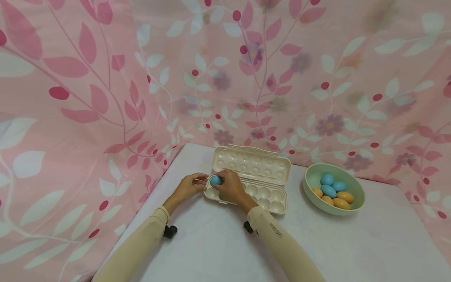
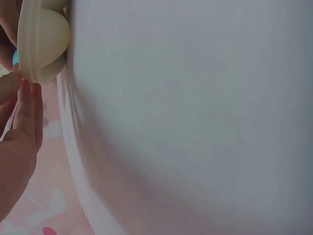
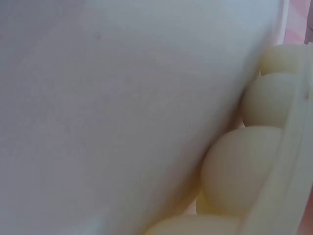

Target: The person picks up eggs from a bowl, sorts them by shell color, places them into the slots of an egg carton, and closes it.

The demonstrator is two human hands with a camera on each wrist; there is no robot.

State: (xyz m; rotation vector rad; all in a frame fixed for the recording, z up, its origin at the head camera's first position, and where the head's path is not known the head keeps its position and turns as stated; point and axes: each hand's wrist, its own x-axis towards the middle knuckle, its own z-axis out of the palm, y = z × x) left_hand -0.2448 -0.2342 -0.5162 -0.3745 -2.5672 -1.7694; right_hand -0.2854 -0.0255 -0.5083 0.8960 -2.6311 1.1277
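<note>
A cream egg carton [image 1: 278, 201] lies on the table with its lid [image 1: 251, 164] raised at the back. At its far-left back cup is a blue egg [image 1: 215, 180], pinched by the fingers of my right hand [image 1: 231, 187]. My left hand [image 1: 188, 188] holds the carton's left end, thumb and fingertips at the rim, as the left wrist view shows. Rounded undersides of the carton's cups [image 3: 244, 166] fill the right side of the right wrist view. Several cups to the right hold nothing; my right hand hides some others.
Right of the carton stands a pale green bowl [image 1: 334, 211] with several blue eggs [image 1: 329, 191] and yellow-orange eggs [image 1: 341, 203]. A white cloth [image 1: 211, 250] covers the table. Pink floral fabric [image 1: 260, 78] hangs behind and along the left side.
</note>
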